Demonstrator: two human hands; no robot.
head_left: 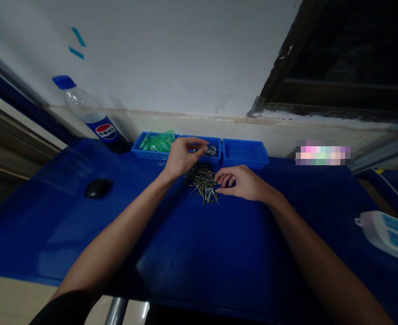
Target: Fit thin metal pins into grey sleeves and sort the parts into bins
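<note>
Through the head camera I look down on the blue desk (202, 257), its far edge running along the wall (171, 58). Close to the middle of that edge lies a loose heap of screws (202, 180), with a grey metal sleeve (209, 194) on its near side.

I see my left hand (182, 156) over the middle bin (213, 160), thumb and forefinger tips nearly meeting; I cannot tell whether they pinch anything. Grey metal pieces (211, 150) show in that bin beyond the fingers.

My right hand (242, 183) is at the heap's right side, fingers half curled and thumb a little apart from them. Whether it has hold of a screw, I cannot make out.

Along the far edge, the left bin (147, 155) carries green packets (158, 141), and the right bin (244, 153) stands beside the middle one. Near the far left corner a Pepsi bottle (104, 131) stands, with a black mouse (97, 188) nearer the left edge. Towards the right edge lies a white power strip (376, 230).
</note>
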